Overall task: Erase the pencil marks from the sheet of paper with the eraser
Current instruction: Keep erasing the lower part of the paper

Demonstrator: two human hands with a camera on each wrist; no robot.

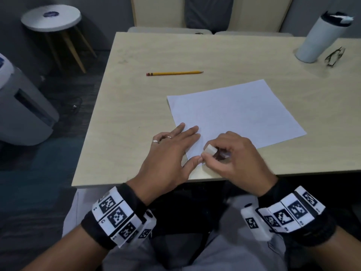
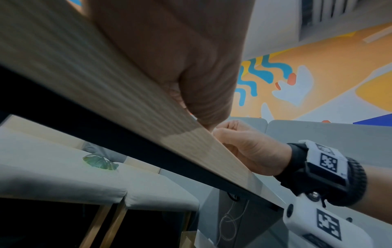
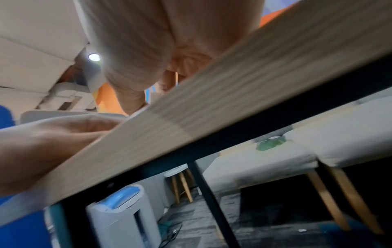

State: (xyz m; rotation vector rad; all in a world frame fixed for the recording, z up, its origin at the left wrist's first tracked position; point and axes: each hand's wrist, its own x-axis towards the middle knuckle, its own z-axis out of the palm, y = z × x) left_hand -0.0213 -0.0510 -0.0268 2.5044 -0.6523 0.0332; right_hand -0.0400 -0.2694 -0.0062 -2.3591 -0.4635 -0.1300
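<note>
Two hands work at the near edge of the tabletop [image 1: 136,106]. Left to right: a round white stool [image 1: 51,18] and a white floor appliance [image 1: 23,106] stand off the tabletop's left edge; a yellow pencil [image 1: 174,73] lies toward the far-left part of the tabletop, well apart from the sheet of paper [image 1: 234,112]. The left hand [image 1: 172,151] lies flat with fingers straight, pressing down the sheet's near-left corner, rings on two fingers. Just beside it, the right hand [image 1: 234,159] pinches a white eraser [image 1: 210,150] between thumb and curled fingers, above the sheet near that same corner; whether the eraser touches the paper cannot be told. No pencil marks can be made out on the sheet. At the far-right corner stand a white tumbler [image 1: 320,38] and, just beside it, a pair of eyeglasses [image 1: 335,56].
</note>
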